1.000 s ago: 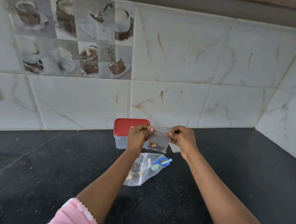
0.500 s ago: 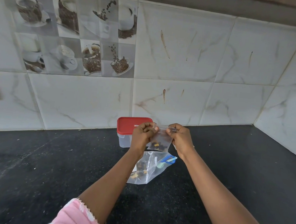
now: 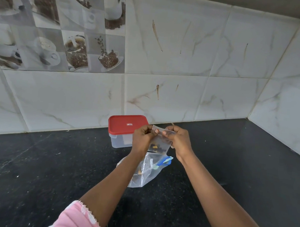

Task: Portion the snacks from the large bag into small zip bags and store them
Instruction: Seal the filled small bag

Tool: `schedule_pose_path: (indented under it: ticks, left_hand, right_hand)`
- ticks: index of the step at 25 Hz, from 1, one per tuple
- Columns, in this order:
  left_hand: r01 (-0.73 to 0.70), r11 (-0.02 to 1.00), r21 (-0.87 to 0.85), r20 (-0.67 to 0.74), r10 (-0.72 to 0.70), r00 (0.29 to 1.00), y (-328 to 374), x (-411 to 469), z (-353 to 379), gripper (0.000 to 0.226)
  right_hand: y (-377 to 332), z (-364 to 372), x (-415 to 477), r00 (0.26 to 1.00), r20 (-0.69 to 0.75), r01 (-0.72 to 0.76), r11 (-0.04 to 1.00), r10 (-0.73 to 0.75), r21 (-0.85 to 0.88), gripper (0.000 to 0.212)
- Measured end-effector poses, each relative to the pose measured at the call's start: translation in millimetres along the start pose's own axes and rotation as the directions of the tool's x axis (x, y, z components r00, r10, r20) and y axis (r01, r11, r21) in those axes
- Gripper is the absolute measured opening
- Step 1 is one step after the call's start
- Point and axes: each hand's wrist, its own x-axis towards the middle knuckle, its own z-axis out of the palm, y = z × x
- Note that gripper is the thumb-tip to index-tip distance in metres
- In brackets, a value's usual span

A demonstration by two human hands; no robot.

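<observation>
— Both hands pinch the top strip of the small zip bag (image 3: 160, 144). The left hand (image 3: 142, 138) takes one end and the right hand (image 3: 179, 142) the other, thumbs and forefingers pressed tight on the plastic.
— Which step is that?
— Sealing a filled portion, I'd judge. Dark and yellow snack pieces sit at its bottom. I can't tell whether the strip is fully closed.
— And next?
— Probably pressing along the strip, then storing the bag. The red-lidded container (image 3: 125, 124) stands just behind the hands with its lid on, so it would need opening first.
— The large bag (image 3: 145, 175)?
— It lies on the black countertop (image 3: 47, 167) just in front of the container, below the hands, with its blue-edged end nearest the container.
— Arms?
— Both forearms reach forward and converge, with the wrists held above the countertop.
</observation>
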Motion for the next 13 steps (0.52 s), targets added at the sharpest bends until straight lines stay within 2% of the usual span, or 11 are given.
schedule_pose_path:
  ticks: [5, 7, 10, 13]
  left_hand:
    - [0.121, 0.984, -0.135, -0.007, -0.123, 0.992, -2, 20, 29, 0.022]
    - [0.158, 0.972, -0.172, 0.006, -0.159, 0.987, -2, 37, 42, 0.02]
    - [0.199, 0.976, -0.091, 0.008, -0.199, 0.98, -9, 60, 67, 0.014]
    - [0.269, 0.957, 0.105, -0.018, -0.269, 0.963, -28, 82, 97, 0.011]
  right_hand:
    - [4, -27, 29, 0.998, -0.039, -0.049, 0.999, 0.049, 0.01, 0.01]
    - [4, -44, 45, 0.998, -0.035, -0.058, 0.997, 0.059, 0.052, 0.013]
    - [11, -73, 69, 0.991, -0.055, -0.114, 0.987, 0.12, 0.11, 0.018]
    - [28, -94, 87, 0.967, -0.139, -0.204, 0.974, 0.216, 0.094, 0.021]
